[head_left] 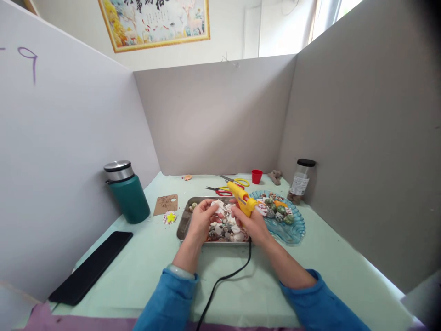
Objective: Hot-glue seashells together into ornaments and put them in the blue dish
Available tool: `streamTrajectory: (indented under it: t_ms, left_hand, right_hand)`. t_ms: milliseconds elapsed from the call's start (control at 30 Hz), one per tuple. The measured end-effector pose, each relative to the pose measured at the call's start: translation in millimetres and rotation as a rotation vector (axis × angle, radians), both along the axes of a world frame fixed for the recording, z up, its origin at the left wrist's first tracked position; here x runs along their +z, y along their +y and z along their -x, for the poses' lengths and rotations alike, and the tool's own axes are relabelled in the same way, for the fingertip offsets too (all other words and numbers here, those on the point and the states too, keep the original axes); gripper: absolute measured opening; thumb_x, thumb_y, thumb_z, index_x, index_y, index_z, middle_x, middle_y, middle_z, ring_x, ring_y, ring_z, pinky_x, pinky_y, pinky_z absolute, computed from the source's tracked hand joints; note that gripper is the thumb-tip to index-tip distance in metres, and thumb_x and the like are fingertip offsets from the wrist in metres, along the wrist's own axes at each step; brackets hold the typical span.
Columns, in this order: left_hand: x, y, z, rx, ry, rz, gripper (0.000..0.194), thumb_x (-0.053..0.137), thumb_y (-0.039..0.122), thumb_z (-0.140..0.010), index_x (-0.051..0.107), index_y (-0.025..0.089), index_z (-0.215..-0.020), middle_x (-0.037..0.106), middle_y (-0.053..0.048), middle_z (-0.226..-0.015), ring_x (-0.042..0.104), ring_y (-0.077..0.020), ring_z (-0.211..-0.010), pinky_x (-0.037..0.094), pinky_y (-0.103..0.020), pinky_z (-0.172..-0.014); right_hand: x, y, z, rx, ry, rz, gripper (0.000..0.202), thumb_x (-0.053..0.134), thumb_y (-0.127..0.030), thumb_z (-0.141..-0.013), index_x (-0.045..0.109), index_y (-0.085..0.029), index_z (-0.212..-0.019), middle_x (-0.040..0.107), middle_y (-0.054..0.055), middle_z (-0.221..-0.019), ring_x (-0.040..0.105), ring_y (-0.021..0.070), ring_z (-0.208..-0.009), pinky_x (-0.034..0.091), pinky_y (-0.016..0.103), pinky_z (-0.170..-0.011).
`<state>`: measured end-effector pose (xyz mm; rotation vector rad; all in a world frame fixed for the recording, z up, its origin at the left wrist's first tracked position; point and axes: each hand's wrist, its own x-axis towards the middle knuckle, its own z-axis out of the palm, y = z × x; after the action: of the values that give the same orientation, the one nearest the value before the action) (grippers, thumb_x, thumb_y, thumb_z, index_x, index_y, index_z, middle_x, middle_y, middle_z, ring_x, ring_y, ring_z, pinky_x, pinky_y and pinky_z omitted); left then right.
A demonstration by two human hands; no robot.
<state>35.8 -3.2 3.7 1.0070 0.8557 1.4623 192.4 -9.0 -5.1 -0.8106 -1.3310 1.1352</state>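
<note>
Over the metal tray [181,226], my left hand [203,219] pinches a white shell [219,205] between thumb and fingers. My right hand [255,225] is closed round a yellow hot glue gun [239,193], which points up and to the left, away from the shell. A black cord [227,277] runs from below my right hand to the table's front edge. Shells and stones [225,232] in white, grey and brown lie in the tray beneath both hands. Part of the tray is hidden by my hands.
On the right, a blue scalloped plate [299,234] holds patterned shells; a jar [301,181] stands behind. Scissors [220,189] and a red cup [257,176] lie farther back. Left are a green bottle [129,197], a brown board [165,204], a flower-like piece [170,218] and a black slab [93,266].
</note>
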Motion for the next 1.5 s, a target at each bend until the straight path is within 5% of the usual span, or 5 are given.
streamTrajectory:
  t_ms: [133, 233, 600, 900, 1500]
  left_hand:
    - [2.3, 1, 4, 0.02, -0.113, 0.072, 0.037, 0.081, 0.026, -0.055, 0.059, 0.012, -0.082, 0.058, 0.003, -0.066, 0.057, -0.0085, -0.049, 0.045, -0.019, -0.042]
    - [5.4, 0, 5, 0.053, -0.166, 0.105, 0.038, 0.081, 0.021, -0.052, 0.058, 0.012, -0.081, 0.058, 0.003, -0.064, 0.057, -0.0084, -0.048, 0.046, -0.019, -0.042]
    - [2.6, 5, 6, 0.134, -0.167, 0.075, 0.031, 0.079, 0.022, -0.056, 0.056, 0.012, -0.074, 0.056, 0.003, -0.061, 0.059, -0.0092, -0.049, 0.047, -0.019, -0.044]
    - [-3.6, 8, 7, 0.248, -0.051, -0.017, 0.033, 0.076, 0.031, -0.061, 0.055, 0.013, -0.078, 0.058, 0.002, -0.066, 0.06, -0.0102, -0.051, 0.049, -0.021, -0.048]
    - [-7.8, 10, 7, 0.377, 0.142, -0.078, 0.03, 0.069, 0.038, -0.068, 0.055, 0.015, -0.078, 0.059, 0.002, -0.061, 0.061, -0.0128, -0.052, 0.05, -0.023, -0.048]
  right_hand:
    - [2.4, -1, -5, 0.279, 0.051, 0.079, 0.04, 0.057, -0.051, -0.083, 0.061, -0.015, -0.101, 0.054, -0.002, -0.067, 0.04, 0.005, -0.042, 0.031, 0.021, -0.042]
    - [2.0, -1, -6, 0.326, 0.026, 0.1, 0.041, 0.055, -0.053, -0.084, 0.06, -0.015, -0.099, 0.055, -0.002, -0.065, 0.037, 0.0041, -0.039, 0.026, 0.02, -0.039]
    - [1.2, -2, -5, 0.205, -0.147, 0.11, 0.039, 0.061, -0.054, -0.079, 0.059, -0.015, -0.071, 0.051, -0.004, -0.05, 0.038, 0.006, -0.038, 0.029, 0.021, -0.041]
    - [-3.6, 1, -2, 0.101, -0.184, 0.111, 0.037, 0.061, -0.052, -0.078, 0.059, -0.015, -0.072, 0.05, -0.004, -0.05, 0.039, 0.006, -0.038, 0.028, 0.022, -0.039]
    - [2.9, -6, 2, 0.142, -0.219, 0.078, 0.041, 0.061, -0.054, -0.076, 0.05, -0.018, -0.061, 0.043, -0.005, -0.046, 0.034, 0.0065, -0.037, 0.028, 0.023, -0.038]
